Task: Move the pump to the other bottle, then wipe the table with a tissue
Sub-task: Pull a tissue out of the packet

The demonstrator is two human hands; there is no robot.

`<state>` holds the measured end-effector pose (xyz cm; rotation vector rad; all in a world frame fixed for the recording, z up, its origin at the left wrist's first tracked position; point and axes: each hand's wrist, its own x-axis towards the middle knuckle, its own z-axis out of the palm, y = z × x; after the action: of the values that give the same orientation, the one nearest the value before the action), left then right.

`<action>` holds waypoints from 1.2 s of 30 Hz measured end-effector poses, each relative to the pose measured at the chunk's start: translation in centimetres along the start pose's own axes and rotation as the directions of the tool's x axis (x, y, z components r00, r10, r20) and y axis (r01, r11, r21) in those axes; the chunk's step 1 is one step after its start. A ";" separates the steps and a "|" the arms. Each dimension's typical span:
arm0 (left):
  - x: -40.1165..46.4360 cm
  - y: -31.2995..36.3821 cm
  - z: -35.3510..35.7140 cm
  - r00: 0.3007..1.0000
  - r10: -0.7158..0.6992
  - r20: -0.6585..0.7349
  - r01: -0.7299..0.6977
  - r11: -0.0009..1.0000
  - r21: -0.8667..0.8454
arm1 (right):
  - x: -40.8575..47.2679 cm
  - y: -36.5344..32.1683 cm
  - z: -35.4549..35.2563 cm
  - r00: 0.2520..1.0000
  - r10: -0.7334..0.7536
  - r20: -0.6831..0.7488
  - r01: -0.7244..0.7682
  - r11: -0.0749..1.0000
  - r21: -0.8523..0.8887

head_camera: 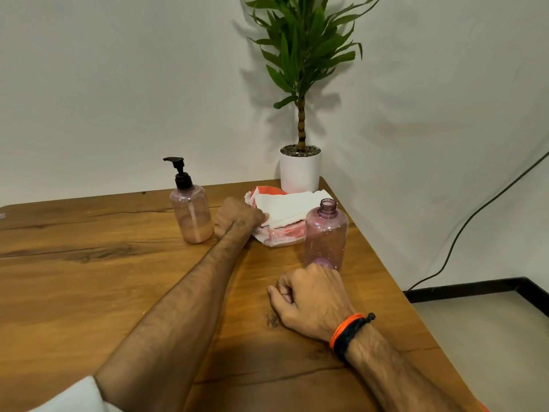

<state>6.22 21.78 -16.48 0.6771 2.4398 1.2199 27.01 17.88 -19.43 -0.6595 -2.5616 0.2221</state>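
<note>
The left hand (237, 217) reaches far across the bench (89, 278), fingers pinching the tissue (285, 208) at its near edge, between the pump (179, 173) bottle (191, 215) and the open bottle (326, 233). The right hand (309, 298) rests fisted, holding nothing.

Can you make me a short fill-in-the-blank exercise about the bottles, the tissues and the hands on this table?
1. The black pump sits on the bottle that holds ____ liquid.
2. The other bottle stands upright with its neck ____.
3. The left hand pinches the white ____ lying on the red and white pack.
4. The right hand, fingers curled, holds ____.

Missing words: pink; open; tissue; nothing
</note>
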 end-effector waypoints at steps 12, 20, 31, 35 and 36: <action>-0.8 -0.1 -0.4 0.982 0.125 -0.139 -0.097 0.977 0.191 | 0.1 0.0 0.2 1.000 0.018 -0.006 -0.018 1.000 -0.011; -1.2 -0.5 -0.2 0.890 0.364 -0.276 -0.309 0.924 0.225 | 0.1 -0.1 0.2 0.999 0.035 0.005 -0.035 0.999 -0.009; -0.5 -1.3 0.2 0.852 0.389 -0.351 -0.424 0.905 -0.026 | 0.1 0.0 0.2 0.999 0.034 0.000 -0.034 0.999 0.004; -0.8 -1.4 0.4 0.839 0.405 -0.364 -0.450 0.892 -0.044 | 0.1 0.0 0.2 0.999 0.041 0.006 -0.041 0.999 0.007; -0.9 -1.5 0.4 0.833 0.416 -0.366 -0.460 0.887 -0.040 | 0.1 -0.1 0.2 0.999 0.041 0.006 -0.041 0.999 0.005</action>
<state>6.78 20.77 -17.80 1.1147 2.5292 1.7942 26.79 17.88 -19.55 -0.7108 -2.5539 0.2447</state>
